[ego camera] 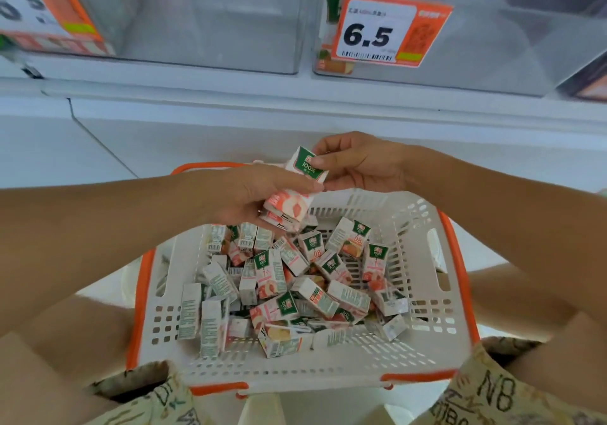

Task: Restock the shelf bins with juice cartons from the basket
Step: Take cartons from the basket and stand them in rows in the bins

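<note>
A white basket (423, 296) with an orange rim sits between my knees, holding several small juice cartons (295, 290). Above its far edge my left hand (259, 194) grips a stack of peach cartons (285, 207). My right hand (358, 165) pinches the green-topped carton (307, 165) on that stack with thumb and fingers. Higher up stand two clear shelf bins: the left bin (210, 27) holds one carton at its back, and the right bin (476, 46) has cartons behind its price tag.
An orange price tag reading 6.5 (387, 28) hangs on the right bin's front. Another orange tag (49, 7) is at the upper left. A white shelf ledge (295, 96) runs below the bins. A dark box (588, 76) stands at the far right.
</note>
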